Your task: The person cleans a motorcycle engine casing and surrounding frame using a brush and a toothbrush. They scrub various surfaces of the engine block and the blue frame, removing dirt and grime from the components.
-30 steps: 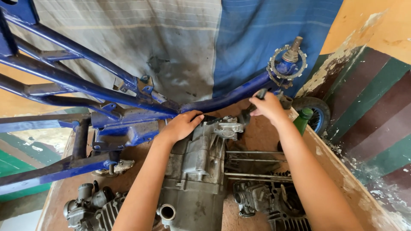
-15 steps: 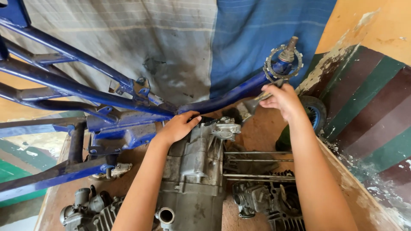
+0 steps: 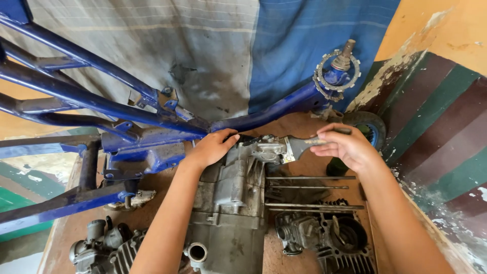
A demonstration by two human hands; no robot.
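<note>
A grey motorcycle engine case lies on a brown worktable, its top end under a blue tube frame. My left hand rests flat on the top of the engine, fingers spread, holding nothing. My right hand grips the dark handle of a flat brush. The brush's metal ferrule and bristle end touch the engine's upper mount, just right of my left hand. Long steel studs stick out of the engine to the right, below my right hand.
A finned cylinder lies at the lower right, and another grimy finned engine part at the lower left. A toothed ring sits on the frame's steering stem. A small tyre and a green bottle stand by the striped wall.
My right hand has come down from the frame tube with the brush, which now lies against the engine's top. My left hand has stayed on the engine.
</note>
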